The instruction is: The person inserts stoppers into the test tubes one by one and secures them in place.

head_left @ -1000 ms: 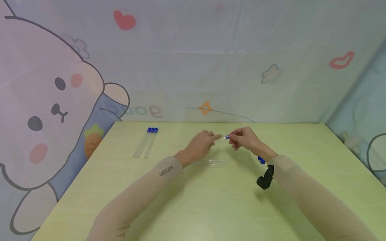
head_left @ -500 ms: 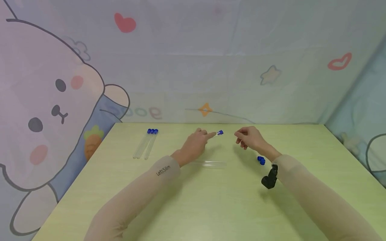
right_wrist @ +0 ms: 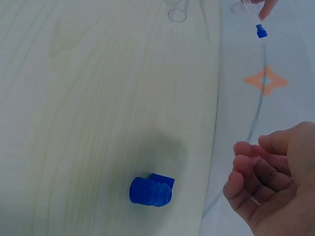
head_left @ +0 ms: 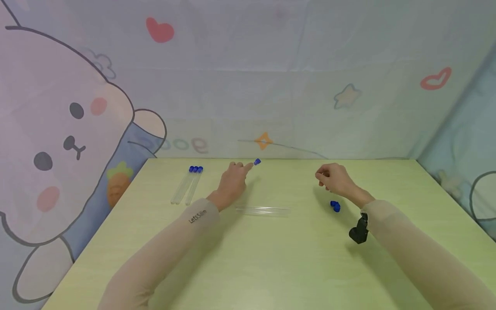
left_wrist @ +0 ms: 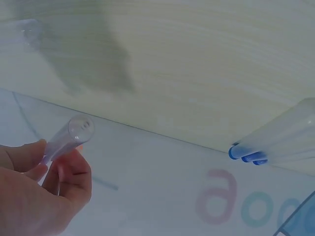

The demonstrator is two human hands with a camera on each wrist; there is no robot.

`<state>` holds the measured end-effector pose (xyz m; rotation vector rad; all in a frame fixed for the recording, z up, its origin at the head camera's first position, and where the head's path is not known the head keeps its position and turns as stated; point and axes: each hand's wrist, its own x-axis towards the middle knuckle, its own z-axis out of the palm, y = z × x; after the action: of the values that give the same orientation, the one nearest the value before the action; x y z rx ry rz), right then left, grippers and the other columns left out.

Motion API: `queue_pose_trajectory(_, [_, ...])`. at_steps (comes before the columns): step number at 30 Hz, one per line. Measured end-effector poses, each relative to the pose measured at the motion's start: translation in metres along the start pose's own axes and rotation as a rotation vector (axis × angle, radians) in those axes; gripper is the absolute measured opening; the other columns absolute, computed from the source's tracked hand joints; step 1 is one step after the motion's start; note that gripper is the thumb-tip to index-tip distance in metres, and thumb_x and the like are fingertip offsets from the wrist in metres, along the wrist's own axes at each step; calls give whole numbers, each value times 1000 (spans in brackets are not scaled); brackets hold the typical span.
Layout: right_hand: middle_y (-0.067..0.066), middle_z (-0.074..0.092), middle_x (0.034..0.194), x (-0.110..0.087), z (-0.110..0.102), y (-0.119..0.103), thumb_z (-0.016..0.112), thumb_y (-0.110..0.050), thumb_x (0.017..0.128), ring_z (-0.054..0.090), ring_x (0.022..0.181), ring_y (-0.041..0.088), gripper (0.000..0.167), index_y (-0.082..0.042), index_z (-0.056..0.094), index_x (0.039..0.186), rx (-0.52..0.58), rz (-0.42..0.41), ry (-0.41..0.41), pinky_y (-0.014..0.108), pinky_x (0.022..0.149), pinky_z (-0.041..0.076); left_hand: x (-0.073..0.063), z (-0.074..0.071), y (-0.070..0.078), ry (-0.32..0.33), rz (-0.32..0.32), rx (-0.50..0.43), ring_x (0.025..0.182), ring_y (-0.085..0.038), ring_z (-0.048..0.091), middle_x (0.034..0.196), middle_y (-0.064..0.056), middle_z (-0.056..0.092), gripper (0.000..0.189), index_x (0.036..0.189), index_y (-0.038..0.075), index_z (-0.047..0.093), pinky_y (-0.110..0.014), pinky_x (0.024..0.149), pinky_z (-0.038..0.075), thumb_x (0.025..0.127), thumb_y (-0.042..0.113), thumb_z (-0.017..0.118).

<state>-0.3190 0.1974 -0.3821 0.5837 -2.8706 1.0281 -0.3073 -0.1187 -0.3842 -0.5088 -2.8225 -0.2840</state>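
Note:
My left hand (head_left: 231,181) grips a clear test tube (left_wrist: 69,135) above the back of the table. The tube's rounded end shows in the left wrist view, and a blue stopper (head_left: 257,162) sits in its other end, past the fingertips. My right hand (head_left: 338,178) hovers at the right with loosely curled fingers and holds nothing. Below it on the table lie two loose blue stoppers (right_wrist: 150,191), side by side. Clear tubes without stoppers (head_left: 263,211) lie sideways in the middle of the table.
Three stoppered tubes (head_left: 190,189) lie side by side at the left of the wooden table (head_left: 271,262), blue ends toward the back. A printed cloth (head_left: 248,99) hangs behind the table's back edge. A black wrist device (head_left: 359,230) hangs under the right sleeve.
The right hand has let go of the blue stopper and drawn back to the right. The left hand has carried the stoppered test tube to the left, toward the three finished-looking tubes.

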Motion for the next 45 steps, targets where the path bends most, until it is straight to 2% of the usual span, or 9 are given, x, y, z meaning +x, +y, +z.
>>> queue_pose_trajectory(8, [21,67,74,-2,-12,8,53,-7,96,58,53,20,23,11,64,105,-68,5,-60,26,51,47,1,-3,-22,13,-126,15,108,-36,57,120,-20,62,57,139,8,49,-43,78,56,85,-8,59])
queue_pose_trajectory(16, [12,64,62,-7,-23,15,61,-13,92,51,47,14,18,4,68,96,-101,84,-254,27,47,45,-4,-3,-49,5,-211,-6,118,-41,53,127,-24,58,52,138,2,48,-51,87,53,87,-10,49])
queue_pose_trajectory(20, [6,59,56,-12,-28,15,66,-19,91,45,45,11,20,0,68,92,-107,122,-370,25,46,42,-8,-2,-61,-2,-250,-2,117,-43,53,125,-26,58,49,135,-1,50,-54,91,51,87,-9,47])
queue_pose_trajectory(24, [1,52,54,-16,-31,15,69,-27,89,39,45,10,24,-2,66,88,-124,176,-454,23,46,37,-10,0,-71,-14,-282,20,114,-43,54,120,-27,60,39,130,-3,53,-55,90,51,92,-5,44])
queue_pose_trajectory(30, [3,55,58,-17,-28,20,70,-29,87,38,45,10,26,-6,60,83,-167,226,-457,22,45,33,-14,-1,-78,-40,-331,48,109,-45,56,114,-30,60,29,119,-6,56,-55,84,53,95,-4,40])
queue_pose_trajectory(35, [6,61,62,-18,-27,20,70,-26,88,42,47,11,22,-6,61,83,-185,218,-447,22,44,36,-17,-2,-84,-52,-380,60,105,-44,58,111,-30,61,26,113,-6,59,-55,82,53,94,-3,41])
queue_pose_trajectory(45, [7,62,60,-19,-26,22,69,-20,88,45,47,12,17,-4,67,84,-173,174,-425,22,44,37,-18,2,-95,-65,-407,72,111,-47,55,116,-30,60,30,118,-5,58,-57,86,51,94,-3,41])
